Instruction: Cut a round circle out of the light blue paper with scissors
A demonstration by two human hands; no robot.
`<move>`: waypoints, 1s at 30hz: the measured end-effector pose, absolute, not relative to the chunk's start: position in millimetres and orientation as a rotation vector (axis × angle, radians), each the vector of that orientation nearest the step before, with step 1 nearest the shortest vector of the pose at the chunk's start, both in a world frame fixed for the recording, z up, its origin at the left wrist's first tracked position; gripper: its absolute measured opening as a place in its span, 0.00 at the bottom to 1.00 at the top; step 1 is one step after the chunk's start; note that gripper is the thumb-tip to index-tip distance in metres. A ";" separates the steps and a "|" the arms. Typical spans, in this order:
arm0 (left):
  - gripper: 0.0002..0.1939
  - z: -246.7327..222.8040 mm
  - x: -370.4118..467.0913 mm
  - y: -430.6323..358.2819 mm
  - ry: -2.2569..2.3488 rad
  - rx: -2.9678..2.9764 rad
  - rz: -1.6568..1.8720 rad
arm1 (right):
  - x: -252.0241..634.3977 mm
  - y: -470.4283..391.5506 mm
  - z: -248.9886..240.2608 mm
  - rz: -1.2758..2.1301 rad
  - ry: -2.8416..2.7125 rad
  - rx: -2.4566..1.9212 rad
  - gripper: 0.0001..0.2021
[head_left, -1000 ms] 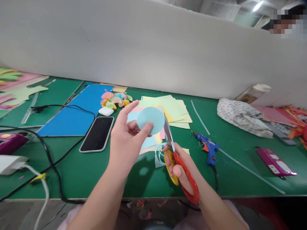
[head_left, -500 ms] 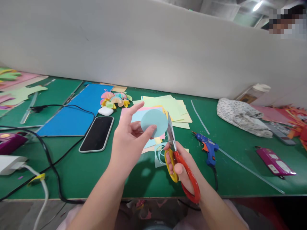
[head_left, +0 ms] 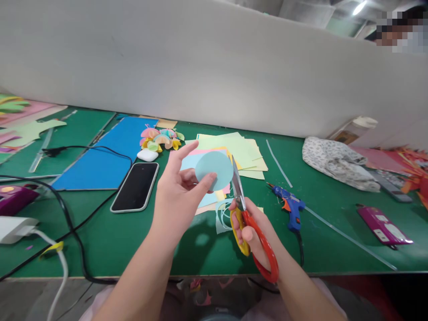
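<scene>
A: Clock centred on the pale-blue disc. Leftmost?
B: Phone (head_left: pixel 134 187), nine o'clock, flat on the green table (head_left: pixel 117 240). Then the left hand (head_left: pixel 175 191) — thumb in front, fingers behind, index raised clear — pinching the pale-blue disc (head_left: pixel 219 165) from eight o'clock.
A: Disc itself?
B: Held up off the table, paper sheets (head_left: pixel 247 151) beyond it at one. My judgement: light pinch suits; a hard one may crease it.
A: Under it?
B: Curled offcuts (head_left: pixel 220 226) on the table, six o'clock.
A: Rightward?
B: Scissors (head_left: pixel 247 217), four o'clock, blades slightly parted, tips up by the rim near three. Touching or just beside — can't tell. Right hand (head_left: pixel 262 220) wrapped round the handles, thumb through the red loop.
A: Best handling?
B: I'd feed the disc round into steady blades, small bites close to the rim, left fingertips off the cutting line.
A: Farthest right?
B: Glue gun (head_left: pixel 291 207), also four, farther out, untouched.
</scene>
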State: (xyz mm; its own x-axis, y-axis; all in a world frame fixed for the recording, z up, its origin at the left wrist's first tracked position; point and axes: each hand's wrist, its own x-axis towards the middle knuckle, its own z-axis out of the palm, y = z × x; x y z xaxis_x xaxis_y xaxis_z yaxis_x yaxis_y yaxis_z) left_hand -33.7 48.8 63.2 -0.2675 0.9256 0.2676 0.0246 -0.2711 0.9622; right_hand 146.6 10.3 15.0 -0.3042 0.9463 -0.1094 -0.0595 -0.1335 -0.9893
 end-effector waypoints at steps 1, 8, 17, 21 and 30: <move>0.33 63.1 -33.7 49.3 1.253 1.259 1.635 | 146.3 10.0 16.2 1.562 -1.308 -1.087 0.43; 0.32 64.5 -34.8 48.9 1.276 1.260 1.655 | 146.4 9.6 17.9 1.560 -1.313 -1.117 0.44; 0.31 66.8 -35.1 47.9 1.304 1.239 1.672 | 145.9 8.2 21.1 1.535 -1.341 -1.152 0.43; 0.32 67.2 -36.0 47.9 1.311 1.231 1.654 | 145.3 8.0 23.3 1.544 -1.333 -1.167 0.42; 0.32 67.3 -37.1 49.2 1.343 1.214 1.679 | 147.1 9.5 22.9 1.562 -1.334 -1.196 0.42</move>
State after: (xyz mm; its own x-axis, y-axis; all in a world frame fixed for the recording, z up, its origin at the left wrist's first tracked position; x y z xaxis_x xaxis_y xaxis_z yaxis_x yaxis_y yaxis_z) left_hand -37.1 49.2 67.3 -0.3514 0.9002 0.2571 0.0527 -0.2551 0.9655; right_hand 147.1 9.5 22.9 -0.2856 0.9412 -0.1807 0.0313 -0.1793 -0.9833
